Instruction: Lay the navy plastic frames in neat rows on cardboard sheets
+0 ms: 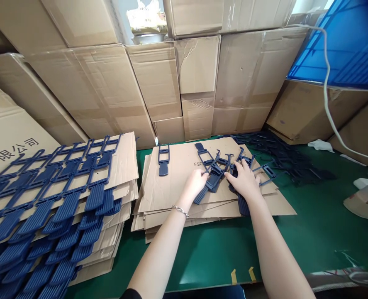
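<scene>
In the head view, a loose cluster of dark blue plastic frame pieces (215, 176), each with a ribbed tab, lies on stacked cardboard sheets (174, 191). My left hand (198, 181), with a chain bracelet at the wrist, is closed in a pinch at the left edge of this cluster. Over its right side, my right hand (244, 179) bends its fingers around another piece, whose ribbed tab (243, 206) sticks out beneath the wrist. The palm hides part of that piece. Two separate pieces rest farther left on the cardboard: one flat frame piece (163, 161) and one tilted piece (205, 154).
To the left stands a tall layered stack of cardboard (126, 166) with rows of similar frame pieces (68, 203). A dark heap of pieces (296, 160) spreads across the green table (208, 257) at back right. Cardboard boxes (99, 91) wall the back; a white cable (327, 83) hangs at right.
</scene>
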`<state>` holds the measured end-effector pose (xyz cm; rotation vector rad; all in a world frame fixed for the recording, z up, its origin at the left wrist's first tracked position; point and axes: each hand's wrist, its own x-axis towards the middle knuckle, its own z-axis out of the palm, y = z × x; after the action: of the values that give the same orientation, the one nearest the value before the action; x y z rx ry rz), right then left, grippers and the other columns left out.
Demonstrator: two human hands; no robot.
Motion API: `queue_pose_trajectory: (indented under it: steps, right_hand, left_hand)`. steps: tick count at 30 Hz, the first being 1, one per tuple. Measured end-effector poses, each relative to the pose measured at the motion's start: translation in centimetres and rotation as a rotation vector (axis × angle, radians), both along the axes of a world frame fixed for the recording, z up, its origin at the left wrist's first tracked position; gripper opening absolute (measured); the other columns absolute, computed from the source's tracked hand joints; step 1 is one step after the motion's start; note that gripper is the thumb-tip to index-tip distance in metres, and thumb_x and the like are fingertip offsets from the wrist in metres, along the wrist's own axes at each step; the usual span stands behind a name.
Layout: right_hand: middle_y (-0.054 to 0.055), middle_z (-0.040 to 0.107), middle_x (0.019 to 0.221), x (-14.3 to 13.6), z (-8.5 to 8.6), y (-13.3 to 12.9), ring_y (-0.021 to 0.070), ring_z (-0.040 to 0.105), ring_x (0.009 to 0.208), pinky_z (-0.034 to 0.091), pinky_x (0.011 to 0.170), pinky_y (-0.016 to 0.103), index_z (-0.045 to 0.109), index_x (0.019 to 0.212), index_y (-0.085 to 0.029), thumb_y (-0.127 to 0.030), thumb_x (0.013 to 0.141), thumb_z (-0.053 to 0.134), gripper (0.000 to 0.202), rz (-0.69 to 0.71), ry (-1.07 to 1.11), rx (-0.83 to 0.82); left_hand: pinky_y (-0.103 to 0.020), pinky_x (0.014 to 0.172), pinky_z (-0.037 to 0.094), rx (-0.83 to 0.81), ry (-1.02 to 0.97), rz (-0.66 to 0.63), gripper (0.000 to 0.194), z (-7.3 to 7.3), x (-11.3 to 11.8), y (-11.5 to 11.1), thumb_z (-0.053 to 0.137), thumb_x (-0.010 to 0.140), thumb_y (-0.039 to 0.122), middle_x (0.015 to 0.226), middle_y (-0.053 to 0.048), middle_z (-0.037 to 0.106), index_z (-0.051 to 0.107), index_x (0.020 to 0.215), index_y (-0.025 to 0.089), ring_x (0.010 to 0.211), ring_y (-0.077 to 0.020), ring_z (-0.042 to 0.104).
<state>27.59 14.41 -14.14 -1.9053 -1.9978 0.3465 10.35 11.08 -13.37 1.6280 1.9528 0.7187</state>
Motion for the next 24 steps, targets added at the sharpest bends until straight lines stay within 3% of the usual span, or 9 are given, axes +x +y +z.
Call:
queue_pose_trajectory:
  steps: [5,11,15,20,24]
  right_hand:
    - [0.007,0.015,0.148,0.2,-0.1,0.0,0.0348,0.03,0.127,0.023,0.097,0.061,0.038,0.135,-0.023,-0.055,0.081,0.034,0.063,0.027,0.03,0.003]
    - [0.008,0.016,0.148,0.1,0.0,-0.1,0.0345,0.03,0.126,0.024,0.097,0.061,0.039,0.133,-0.023,-0.052,0.081,0.034,0.06,0.032,0.028,-0.002]
    - [0.007,0.017,0.148,-0.1,0.1,-0.4,0.0346,0.031,0.126,0.023,0.098,0.061,0.04,0.133,-0.023,-0.05,0.081,0.035,0.059,0.061,0.015,-0.011]
    - [0.008,0.018,0.148,-0.2,-0.1,-0.3,0.0354,0.033,0.124,0.024,0.096,0.062,0.041,0.132,-0.023,-0.05,0.08,0.037,0.059,0.074,0.02,0.006]
    - [0.007,0.017,0.148,-0.2,-0.2,-0.2,0.0354,0.033,0.123,0.024,0.096,0.061,0.04,0.133,-0.024,-0.05,0.08,0.037,0.059,0.078,0.012,0.011]
  left_hand:
    - [-0.03,0.063,0.051,0.058,-0.081,0.069,0.029,0.2,-3.7,-0.5,0.047,0.089,0.038,0.08,-0.002,0.062,0.058,0.091,0.012,0.068,-0.0119,0.059]
    - [-0.036,0.076,0.048,0.215,0.069,0.235,0.026,2.6,-7.5,-2.2,0.041,0.09,0.029,0.094,-0.007,0.064,0.056,0.105,0.013,0.085,-0.018,0.061]
    - [-0.032,0.08,0.046,0.2,0.186,0.133,0.034,3.3,-6.5,-3.1,0.038,0.087,0.023,0.107,-0.011,0.064,0.051,0.118,0.017,0.097,-0.0211,0.06]
    - [-0.036,0.093,0.041,0.105,0.306,-0.12,0.034,1.4,-3.4,-3.0,0.049,0.084,0.031,0.119,-0.013,0.059,0.057,0.112,0.016,0.113,-0.0243,0.052]
    - [-0.046,0.105,0.027,0.082,0.407,-0.197,0.032,0.2,-3.0,-2.3,0.044,0.088,0.027,0.138,-0.013,0.041,0.055,0.114,0.011,0.129,-0.0236,0.034]
